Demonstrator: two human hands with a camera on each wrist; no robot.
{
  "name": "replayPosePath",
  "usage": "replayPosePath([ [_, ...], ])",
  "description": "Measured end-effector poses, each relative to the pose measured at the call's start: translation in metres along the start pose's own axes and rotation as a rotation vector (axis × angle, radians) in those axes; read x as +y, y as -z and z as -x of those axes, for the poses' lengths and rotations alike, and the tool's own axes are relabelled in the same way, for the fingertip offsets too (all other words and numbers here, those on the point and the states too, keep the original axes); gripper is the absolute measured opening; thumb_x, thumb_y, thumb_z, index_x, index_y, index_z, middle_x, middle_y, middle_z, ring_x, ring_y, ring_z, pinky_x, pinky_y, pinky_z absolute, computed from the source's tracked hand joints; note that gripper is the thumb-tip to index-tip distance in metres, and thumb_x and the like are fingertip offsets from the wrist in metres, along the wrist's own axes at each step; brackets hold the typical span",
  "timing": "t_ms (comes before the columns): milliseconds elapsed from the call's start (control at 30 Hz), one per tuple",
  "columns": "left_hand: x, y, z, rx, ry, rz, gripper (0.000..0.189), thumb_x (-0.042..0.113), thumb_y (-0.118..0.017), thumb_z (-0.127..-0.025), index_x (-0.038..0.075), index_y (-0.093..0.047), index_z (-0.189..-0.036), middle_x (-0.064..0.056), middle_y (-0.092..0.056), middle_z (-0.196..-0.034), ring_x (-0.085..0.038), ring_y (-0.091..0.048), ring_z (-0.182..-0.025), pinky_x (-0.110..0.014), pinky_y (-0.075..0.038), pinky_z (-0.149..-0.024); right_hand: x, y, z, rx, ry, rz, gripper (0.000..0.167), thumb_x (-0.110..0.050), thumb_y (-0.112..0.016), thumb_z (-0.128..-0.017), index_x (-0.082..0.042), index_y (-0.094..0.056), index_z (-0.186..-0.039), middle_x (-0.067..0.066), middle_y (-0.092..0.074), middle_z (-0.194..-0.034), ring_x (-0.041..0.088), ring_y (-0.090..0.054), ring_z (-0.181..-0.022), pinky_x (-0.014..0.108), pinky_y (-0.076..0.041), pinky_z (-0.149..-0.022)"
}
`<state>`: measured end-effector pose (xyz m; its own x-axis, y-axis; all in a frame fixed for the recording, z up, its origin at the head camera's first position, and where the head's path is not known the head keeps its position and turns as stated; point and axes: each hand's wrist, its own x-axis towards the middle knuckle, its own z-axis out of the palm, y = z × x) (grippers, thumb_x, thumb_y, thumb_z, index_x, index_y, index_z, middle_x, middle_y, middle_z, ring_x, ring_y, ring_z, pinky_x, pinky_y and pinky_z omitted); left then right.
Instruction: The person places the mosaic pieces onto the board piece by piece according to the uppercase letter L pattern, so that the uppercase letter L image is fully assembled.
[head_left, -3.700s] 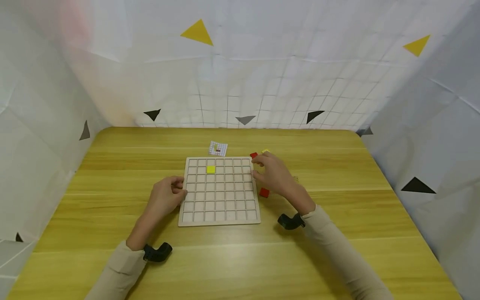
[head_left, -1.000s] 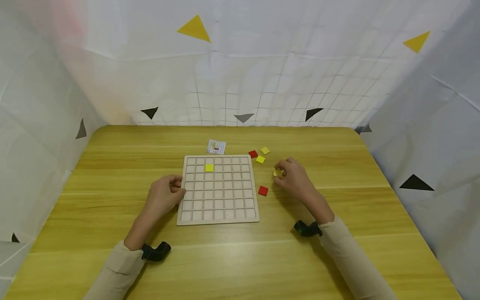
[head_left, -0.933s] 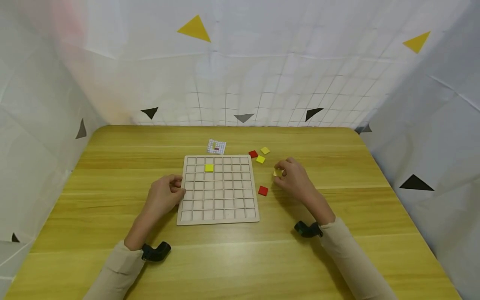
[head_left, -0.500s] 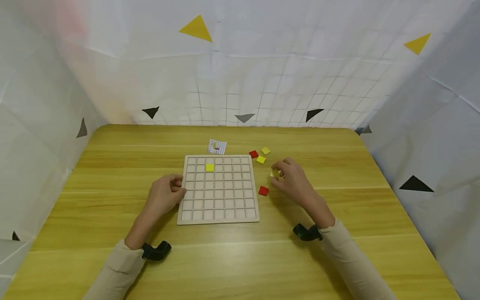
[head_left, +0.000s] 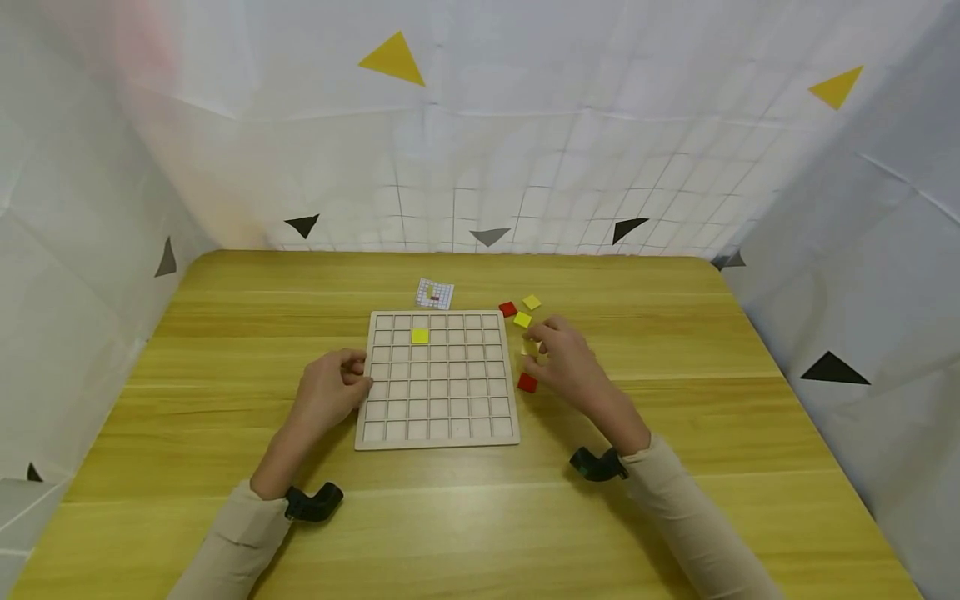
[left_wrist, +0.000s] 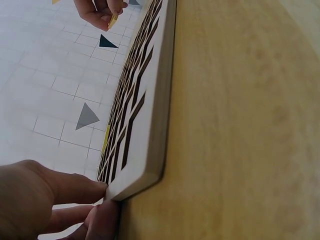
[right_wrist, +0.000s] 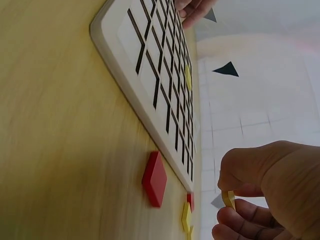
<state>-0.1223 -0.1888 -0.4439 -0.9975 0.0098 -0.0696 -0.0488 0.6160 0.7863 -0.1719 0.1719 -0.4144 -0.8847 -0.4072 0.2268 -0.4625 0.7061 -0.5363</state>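
Note:
My right hand (head_left: 576, 373) pinches a small yellow square tile (right_wrist: 228, 199) between thumb and fingers, held up off the table just right of the board. A pale wooden grid board (head_left: 448, 410) lies flat in the middle of the table. One yellow tile (head_left: 420, 336) sits in a cell of its second row from the back. At the board's left edge my left hand (head_left: 332, 388) grips the rim, fingertips (left_wrist: 101, 190) against the wood in the left wrist view. Below the raised right hand, a red tile (right_wrist: 154, 180) rests beside the board.
Another red tile (head_left: 507, 309) and two yellow tiles, one nearer (head_left: 522, 320) and one farther (head_left: 532, 302), lie by the board's back right corner. A small printed grid card (head_left: 435, 294) lies behind the board. White sheets (head_left: 525, 125) surround the table.
My right hand has picked up a yellow tile from the table to the right and moved left with it, closer to the board. My left hand stays at the board's left edge.

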Motion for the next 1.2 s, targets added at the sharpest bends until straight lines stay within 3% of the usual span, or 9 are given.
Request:
replayPosePath([
  [433, -0.001, -0.001, 0.001, -0.003, 0.011, 0.012, 0.044, 0.008, -0.068, -0.090, -0.005, -0.060, -0.131, -0.017, -0.065, -0.109, -0.029, -0.067, -0.096, -0.038, -0.056, -0.075, -0.019, -0.015, -0.010, -0.052, 0.047, 0.028, 0.026, -0.002, -0.071, -0.083, 0.002, -0.070, -0.109, 0.014, -0.054, -0.095, 0.025, -0.061, -0.084, 0.033, -0.052, -0.070],
  [733, -0.002, 0.000, 0.003, 0.011, 0.005, 0.000, 0.043, 0.008, -0.067, -0.090, -0.006, -0.060, -0.131, -0.016, -0.065, -0.108, -0.028, -0.067, -0.096, -0.039, -0.056, -0.076, -0.033, -0.028, -0.019, -0.040, 0.112, -0.008, 0.026, 0.001, -0.069, -0.081, 0.003, -0.069, -0.108, 0.011, -0.058, -0.102, 0.024, -0.063, -0.083, 0.032, -0.053, -0.071],
  [1200, -0.001, -0.001, -0.001, 0.006, 0.000, 0.007, 0.042, 0.008, -0.068, -0.090, -0.004, -0.061, -0.130, -0.016, -0.065, -0.108, -0.027, -0.067, -0.095, -0.039, -0.056, -0.076, -0.047, -0.041, -0.030, -0.040, 0.167, 0.012, 0.026, 0.000, -0.069, -0.081, 0.001, -0.070, -0.107, 0.008, -0.056, -0.094, 0.020, -0.059, -0.079, 0.028, -0.051, -0.068],
])
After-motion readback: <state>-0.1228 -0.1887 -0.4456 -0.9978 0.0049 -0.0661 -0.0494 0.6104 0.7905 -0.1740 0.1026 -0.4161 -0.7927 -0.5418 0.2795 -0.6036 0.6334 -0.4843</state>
